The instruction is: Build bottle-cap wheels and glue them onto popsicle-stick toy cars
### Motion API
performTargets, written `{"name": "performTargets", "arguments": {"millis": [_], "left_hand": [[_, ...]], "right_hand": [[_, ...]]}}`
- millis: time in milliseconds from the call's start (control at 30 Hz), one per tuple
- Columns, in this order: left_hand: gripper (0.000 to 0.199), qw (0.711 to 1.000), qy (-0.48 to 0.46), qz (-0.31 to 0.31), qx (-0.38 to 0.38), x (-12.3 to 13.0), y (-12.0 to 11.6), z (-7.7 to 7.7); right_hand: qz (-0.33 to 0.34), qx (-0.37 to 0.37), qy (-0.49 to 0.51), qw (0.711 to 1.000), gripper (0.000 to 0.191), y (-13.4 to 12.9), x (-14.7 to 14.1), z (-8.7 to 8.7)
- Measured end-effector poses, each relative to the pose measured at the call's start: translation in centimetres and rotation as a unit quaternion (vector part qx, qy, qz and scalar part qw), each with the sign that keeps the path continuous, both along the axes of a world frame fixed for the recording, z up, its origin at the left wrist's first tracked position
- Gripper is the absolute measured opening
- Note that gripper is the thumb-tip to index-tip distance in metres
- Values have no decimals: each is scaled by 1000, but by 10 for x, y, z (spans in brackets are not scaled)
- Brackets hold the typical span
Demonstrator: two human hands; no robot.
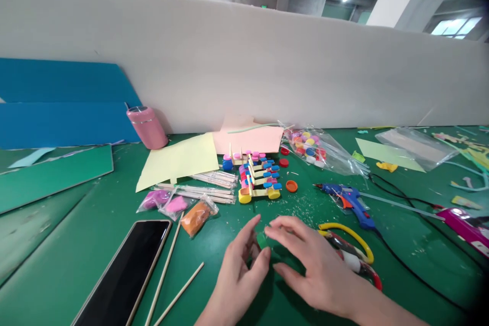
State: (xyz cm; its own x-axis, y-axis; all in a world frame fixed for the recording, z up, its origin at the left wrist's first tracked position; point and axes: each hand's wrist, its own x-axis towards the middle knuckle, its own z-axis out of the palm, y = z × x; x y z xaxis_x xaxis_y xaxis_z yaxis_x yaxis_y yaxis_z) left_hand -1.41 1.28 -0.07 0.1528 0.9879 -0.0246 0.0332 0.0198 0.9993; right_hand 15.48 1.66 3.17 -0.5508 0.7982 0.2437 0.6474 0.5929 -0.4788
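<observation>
A small green piece, perhaps a bottle cap, shows between the fingers of my left hand; the fingers partly hide it. Close on its right, my right hand has its thumb and fingers apart, with the fingertips near or touching that piece. Beyond both hands stands a cluster of small toy models made of sticks, bottle caps and coloured clay. Two red caps and an orange cap lie beside them.
A blue glue gun and yellow- and red-handled pliers lie right. On the left are a phone, wooden sticks, bagged orange clay and a pink tumbler. A bag of caps lies behind.
</observation>
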Motion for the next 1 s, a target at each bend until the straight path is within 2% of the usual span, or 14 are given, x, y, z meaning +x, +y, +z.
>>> {"name": "performTargets", "arguments": {"millis": [100,167,267,333,367,433,500,567,633,733,900,1000], "left_hand": [[51,998,-53,-29,-24,1,-2,1],[50,999,-48,-11,-8,2,-1,-2],[40,995,-12,71,62,1,3,-6],[10,983,37,132,120,0,4,-8],[9,975,64,158,145,-1,4,-8],[32,960,105,180,186,-1,3,-6],[27,959,114,165,198,0,1,-2],[7,965,115,136,191,2,0,1],[20,971,130,93,177,5,-1,3],[13,974,158,47,156,6,0,2],[17,986,121,31,108,3,2,-4],[21,992,53,87,71,1,3,-6]], "right_hand": [[64,-16,51,997,38,11,-14,-5],[63,-15,89,994,33,17,-16,-11],[3,-4,147,989,31,20,-16,-23],[-27,3,164,986,32,19,-16,-30],[-32,8,165,986,32,19,-15,-33],[-27,22,163,986,34,17,-14,-37],[-9,33,156,987,34,16,-11,-39],[9,37,150,988,33,16,-9,-40],[17,42,144,989,32,15,-7,-41],[21,56,135,989,33,15,-5,-41],[31,70,111,991,33,15,-6,-40],[11,84,97,992,41,19,-4,-34]]}}
